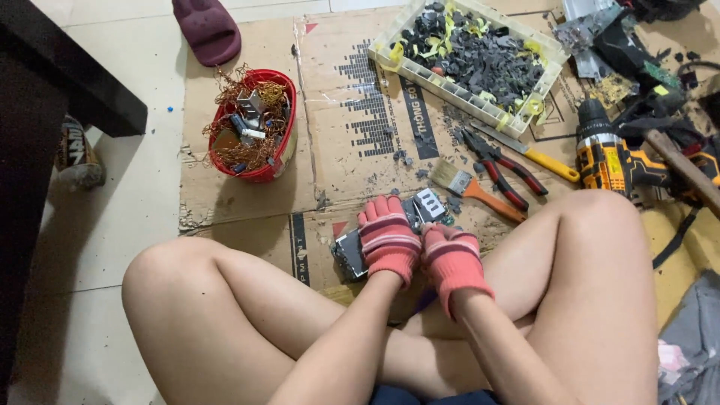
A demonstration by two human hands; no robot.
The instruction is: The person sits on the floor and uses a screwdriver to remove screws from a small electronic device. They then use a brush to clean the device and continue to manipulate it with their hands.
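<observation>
I sit cross-legged on the floor with both hands in red knit gloves. My left hand [387, 238] and my right hand [452, 259] are closed side by side on a small metal electronic part with a circuit board [424, 208], held low over flattened cardboard [345, 127]. The gloves hide most of the part; a grey metal edge [347, 256] shows left of my left hand.
A red basket [255, 124] of copper wire and scrap stands at the left. A white crate [469, 56] of dark fragments is at the back. Pliers [501, 171], a paintbrush [476, 191], a yellow-handled screwdriver [532, 154] and a yellow drill [611, 157] lie right. A slipper [206, 28] lies behind.
</observation>
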